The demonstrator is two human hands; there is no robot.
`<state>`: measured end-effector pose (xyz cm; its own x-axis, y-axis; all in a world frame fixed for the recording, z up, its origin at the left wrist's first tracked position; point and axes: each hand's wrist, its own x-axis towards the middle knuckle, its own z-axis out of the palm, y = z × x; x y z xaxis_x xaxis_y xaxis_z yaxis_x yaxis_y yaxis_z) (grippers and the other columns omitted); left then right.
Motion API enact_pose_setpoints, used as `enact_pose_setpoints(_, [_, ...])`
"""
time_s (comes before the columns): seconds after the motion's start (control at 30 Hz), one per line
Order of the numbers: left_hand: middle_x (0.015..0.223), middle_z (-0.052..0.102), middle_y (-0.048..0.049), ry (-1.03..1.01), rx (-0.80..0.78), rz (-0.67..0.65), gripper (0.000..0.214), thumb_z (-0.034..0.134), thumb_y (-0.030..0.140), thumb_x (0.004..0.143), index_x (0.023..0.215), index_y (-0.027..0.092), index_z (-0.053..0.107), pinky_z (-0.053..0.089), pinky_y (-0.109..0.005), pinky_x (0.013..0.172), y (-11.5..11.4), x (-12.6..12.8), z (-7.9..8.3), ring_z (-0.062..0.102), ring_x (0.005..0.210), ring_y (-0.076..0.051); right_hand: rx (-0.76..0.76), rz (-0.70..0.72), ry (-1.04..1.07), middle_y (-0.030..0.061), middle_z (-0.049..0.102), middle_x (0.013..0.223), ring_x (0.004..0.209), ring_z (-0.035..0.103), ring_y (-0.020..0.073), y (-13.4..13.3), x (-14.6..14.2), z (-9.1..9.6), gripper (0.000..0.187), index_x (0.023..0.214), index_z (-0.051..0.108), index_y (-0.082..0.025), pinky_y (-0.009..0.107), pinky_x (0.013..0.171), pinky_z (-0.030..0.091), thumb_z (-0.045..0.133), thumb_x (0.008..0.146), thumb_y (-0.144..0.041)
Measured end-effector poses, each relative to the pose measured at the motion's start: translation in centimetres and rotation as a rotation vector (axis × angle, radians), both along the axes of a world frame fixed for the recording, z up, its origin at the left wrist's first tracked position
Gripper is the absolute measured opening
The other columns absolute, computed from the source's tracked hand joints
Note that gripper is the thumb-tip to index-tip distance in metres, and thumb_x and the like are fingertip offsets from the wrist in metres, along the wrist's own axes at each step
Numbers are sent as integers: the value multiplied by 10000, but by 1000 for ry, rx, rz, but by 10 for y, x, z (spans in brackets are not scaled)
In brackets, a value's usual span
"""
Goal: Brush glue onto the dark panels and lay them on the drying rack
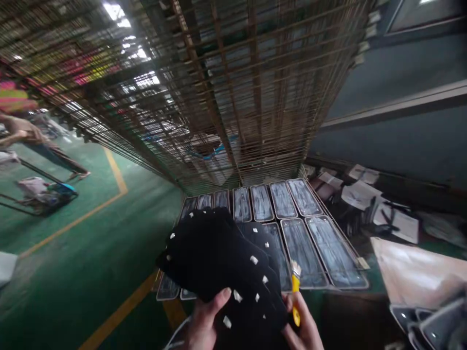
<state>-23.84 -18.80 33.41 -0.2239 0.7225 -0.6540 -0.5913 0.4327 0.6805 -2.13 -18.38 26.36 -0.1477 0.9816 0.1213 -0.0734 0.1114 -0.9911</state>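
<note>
Several thin black sheets (207, 250) with small white patches lie fanned over one another in front of me. My left hand (205, 321) is closed on their near edge, its thumb on top. Between the fingers of my right hand (305, 324) is a paintbrush (296, 291) with a yellow handle and pale bristles pointing up and away. That hand also touches the right edge of the black sheets. Beneath and beyond them are rows of rectangular panels (303, 253) with light rims and streaky whitish-grey faces, laid on a wire rack. The sheets hide some panels.
Tiers of wire rack shelves (255, 97) lean up over the panels. Papers (396, 221) lie on the right by a grey wall (401, 141), with a pale sheet (412, 272) nearer. At left, a person (44, 141) stands by a cart (47, 194) on green floor.
</note>
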Motion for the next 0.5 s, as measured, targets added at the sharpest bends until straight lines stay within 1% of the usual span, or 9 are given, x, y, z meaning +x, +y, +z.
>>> enact_pose_setpoints(0.07, [1095,694,-124,16,74,-31,717,826,309,570,1224,155,576,437,-465,1006,15,18,7,544,1167,-358,-52,-10,26,33,607,846,818,596,185,5,25,-2,197,831,491,-224,259,738,504,639,806,-351])
enact_pose_setpoints(0.13, [1093,693,-130,-15,133,-98,761,847,295,533,1229,159,573,434,-479,1001,26,32,12,569,1130,-364,-155,-35,61,66,648,942,925,620,229,16,56,0,215,863,496,-226,325,800,516,641,810,-375])
enact_pose_setpoints(0.17, [1090,693,-132,-40,151,-143,775,857,285,515,1227,162,576,437,-479,995,31,37,14,579,1115,-362,-195,-72,69,84,655,1016,993,613,249,25,71,5,220,873,484,-230,370,846,506,633,820,-382])
enact_pose_setpoints(0.2, [1088,693,-135,-63,169,-191,784,864,279,501,1222,165,580,440,-477,988,34,41,15,586,1103,-361,-185,-132,58,96,651,1074,1029,604,261,37,86,13,240,861,465,-232,405,885,488,643,813,-386])
enact_pose_setpoints(0.27, [1090,692,-137,-97,198,-302,778,872,274,485,1205,172,595,445,-476,978,38,46,17,593,1090,-360,-92,-227,-85,102,657,1079,1062,590,267,65,104,36,309,839,446,-232,407,917,463,709,757,-374])
enact_pose_setpoints(0.33, [1110,684,-133,-96,235,-419,753,869,271,487,1189,187,608,439,-470,982,37,48,19,585,1102,-359,3,-215,-240,91,662,1039,1023,604,251,97,105,64,333,836,439,-229,383,892,467,728,741,-365])
enact_pose_setpoints(0.4, [1115,681,-127,-77,270,-531,719,863,261,496,1170,201,623,435,-462,984,33,48,22,583,1103,-357,46,-104,-300,64,650,970,931,616,218,127,91,88,325,839,441,-222,330,806,488,694,764,-412])
enact_pose_setpoints(0.47, [1094,688,-132,-57,294,-639,681,857,252,502,1145,195,640,443,-462,967,27,46,25,598,1072,-361,66,-65,-388,10,598,811,753,583,173,147,70,104,371,810,457,-210,268,652,472,686,740,-492])
enact_pose_setpoints(0.5, [1085,689,-136,-55,309,-681,670,855,246,504,1137,185,647,447,-462,957,24,45,26,603,1058,-363,75,-58,-446,-9,559,776,720,548,159,153,59,110,395,810,469,-205,254,622,449,700,715,-511])
